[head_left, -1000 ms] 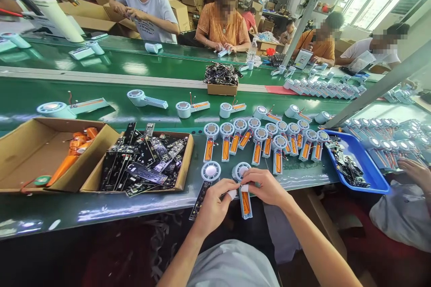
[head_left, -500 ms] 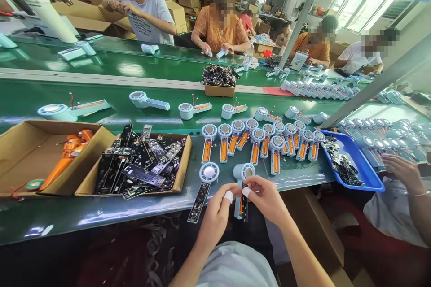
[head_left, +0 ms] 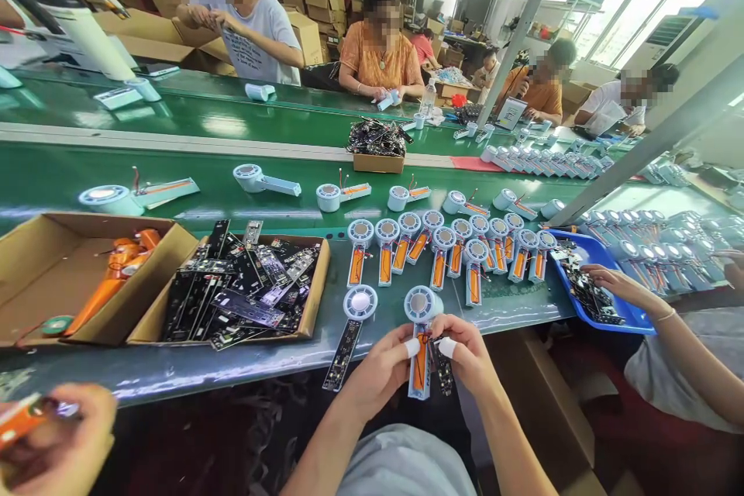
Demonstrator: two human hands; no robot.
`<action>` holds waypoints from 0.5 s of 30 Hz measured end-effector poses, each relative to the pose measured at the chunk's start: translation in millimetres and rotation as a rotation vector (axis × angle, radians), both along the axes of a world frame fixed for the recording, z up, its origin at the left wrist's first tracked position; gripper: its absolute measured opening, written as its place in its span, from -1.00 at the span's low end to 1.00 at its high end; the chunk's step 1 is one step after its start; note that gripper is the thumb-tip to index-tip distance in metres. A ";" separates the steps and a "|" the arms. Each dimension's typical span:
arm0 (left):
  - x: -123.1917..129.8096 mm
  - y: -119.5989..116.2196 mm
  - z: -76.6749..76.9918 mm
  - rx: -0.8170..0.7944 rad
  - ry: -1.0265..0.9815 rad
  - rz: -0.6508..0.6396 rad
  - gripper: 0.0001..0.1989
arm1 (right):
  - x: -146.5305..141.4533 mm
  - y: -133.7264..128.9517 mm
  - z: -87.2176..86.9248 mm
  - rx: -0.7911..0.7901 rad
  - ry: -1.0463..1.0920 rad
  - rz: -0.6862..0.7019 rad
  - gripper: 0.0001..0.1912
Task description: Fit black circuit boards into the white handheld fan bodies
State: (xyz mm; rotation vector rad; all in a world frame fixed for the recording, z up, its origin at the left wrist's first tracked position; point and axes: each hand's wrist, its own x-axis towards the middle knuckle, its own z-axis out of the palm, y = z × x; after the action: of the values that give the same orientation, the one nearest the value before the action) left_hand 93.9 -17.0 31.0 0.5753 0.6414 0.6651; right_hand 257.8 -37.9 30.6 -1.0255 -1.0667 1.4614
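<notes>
My left hand (head_left: 384,363) is closed on the light-blue handheld fan (head_left: 422,304), its thumb, with a white finger cover, at the edge of the open handle. An orange strip and thin wires show inside that handle, which points down toward me. My right hand (head_left: 473,356) pinches a narrow black circuit board (head_left: 445,372) just right of the handle, and its thumb wears a white cover too. Its fingertips meet the wires at the handle's top. Left of my hands lies another fan (head_left: 359,302), with a black circuit board (head_left: 342,354) over its handle.
Several fans with orange strips (head_left: 439,270) stand in rows beyond my hands. A cardboard box of circuit boards (head_left: 318,302) and a box with orange pieces (head_left: 35,279) are at left. One co-worker's hand (head_left: 625,287) reaches over a blue tray (head_left: 631,324); another's blurred hand (head_left: 87,434) holds something orange.
The fan in my hands has turned, its face and open handle now toward me. The circuit board has swung right, off the handle. Co-workers' hands have come to the tray and bottom left.
</notes>
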 end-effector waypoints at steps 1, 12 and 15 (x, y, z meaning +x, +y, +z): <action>3.1 -1.0 -0.4 -0.039 -0.024 0.040 -0.62 | 0.2 -0.7 -1.0 -0.007 0.030 0.001 -0.81; 13.0 -3.6 -12.9 0.389 0.453 0.358 -0.64 | -1.9 -1.0 20.8 0.123 -0.618 -0.199 -0.79; 10.2 -2.6 -12.8 0.443 0.489 0.365 -0.67 | 3.5 -2.7 31.8 0.220 -1.077 -0.111 -0.86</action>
State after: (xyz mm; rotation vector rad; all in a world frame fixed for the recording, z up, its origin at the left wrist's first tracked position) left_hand 104.1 -19.6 18.2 1.0650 1.0826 1.0345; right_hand 261.3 -40.7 62.4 -1.7215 -1.8130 0.6044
